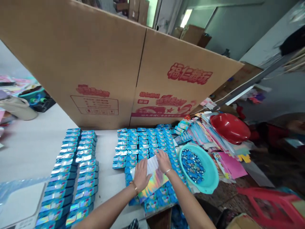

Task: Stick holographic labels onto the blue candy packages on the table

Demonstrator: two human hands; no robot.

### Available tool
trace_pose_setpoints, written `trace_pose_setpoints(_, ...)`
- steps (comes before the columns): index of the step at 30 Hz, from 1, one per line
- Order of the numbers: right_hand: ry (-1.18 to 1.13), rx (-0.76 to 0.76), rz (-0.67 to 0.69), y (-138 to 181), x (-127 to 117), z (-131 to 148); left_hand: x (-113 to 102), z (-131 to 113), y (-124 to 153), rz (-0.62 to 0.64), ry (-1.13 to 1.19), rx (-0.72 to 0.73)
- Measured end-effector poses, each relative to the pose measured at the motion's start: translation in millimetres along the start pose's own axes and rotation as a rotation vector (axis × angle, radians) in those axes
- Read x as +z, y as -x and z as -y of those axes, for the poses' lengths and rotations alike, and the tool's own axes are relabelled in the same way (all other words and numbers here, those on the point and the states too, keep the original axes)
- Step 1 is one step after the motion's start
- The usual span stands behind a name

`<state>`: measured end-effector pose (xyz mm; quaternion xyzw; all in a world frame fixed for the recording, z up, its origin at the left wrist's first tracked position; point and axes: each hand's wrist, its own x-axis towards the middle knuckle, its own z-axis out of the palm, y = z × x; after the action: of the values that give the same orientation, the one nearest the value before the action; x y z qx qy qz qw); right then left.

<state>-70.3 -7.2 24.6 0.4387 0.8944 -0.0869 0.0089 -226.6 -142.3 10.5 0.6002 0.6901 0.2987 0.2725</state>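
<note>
A shiny iridescent sheet [155, 183] with a white upper part lies over rows of small blue boxes [133, 147]. My left hand [142, 175] rests on the sheet's left side, fingers stretched out and thumb apart. On the sheet's upper right is my right hand [163, 161], its fingers extended forward over the edge. Neither hand is wrapped round anything. To the right of the boxes stands a turquoise basin [212, 173] holding many blue and silver gem-like pieces [192, 165]. The boxes beneath the sheet are partly hidden.
A large upright cardboard panel [107, 57] borders the table's back. Two long columns of blue boxes [62, 176] stand at left, near a white flat device [21, 203]. Stacked printed cards [202, 133], a red basin [230, 127] and a red plastic stool [274, 203] are at right.
</note>
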Motion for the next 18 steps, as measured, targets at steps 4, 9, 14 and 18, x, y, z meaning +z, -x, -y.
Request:
trace_pose_setpoints(4,0.108,-0.034,0.034,-14.0,7.7,-19.7,42.0,-11.6,-28.5,0.086,-0.252,0.047)
trace_pose_setpoints(9,0.113,-0.134,0.028,-14.5,12.9,-52.5,69.1,1.7,-34.8,0.078,-0.419,0.115)
trace_pose_setpoints(14,0.104,-0.254,-0.008,-4.6,20.2,-72.0,73.3,5.9,-31.8,0.074,-0.449,0.156)
trace_pose_setpoints(18,0.106,-0.348,-0.079,-1.4,28.3,-82.8,74.0,6.0,-32.4,0.083,-0.45,0.154)
